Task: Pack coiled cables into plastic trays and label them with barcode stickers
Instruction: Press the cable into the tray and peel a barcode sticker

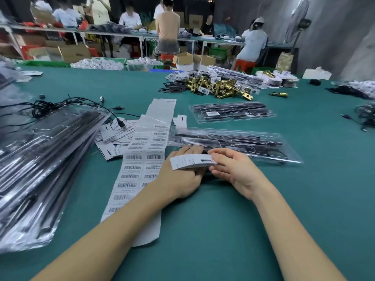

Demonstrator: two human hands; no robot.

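Nearest you, both forearms reach forward over the green tabletop. Your right hand pinches a small white card by its right end, thumb on top and fingers curled beneath; its grip is narrow and closed on the card. Your left hand lies under the card's left part, fingers straight and relaxed, holding nothing that you can make out.

Just beyond the card, almost touching your fingertips, lies the clear plastic tray with dark cable parts inside. Its long axis runs from left to right, slanting toward the tabletop's near right. The right hand is nearer it.

To the left, the barcode sticker sheet runs toward the far edge. A second filled tray lies farther off.
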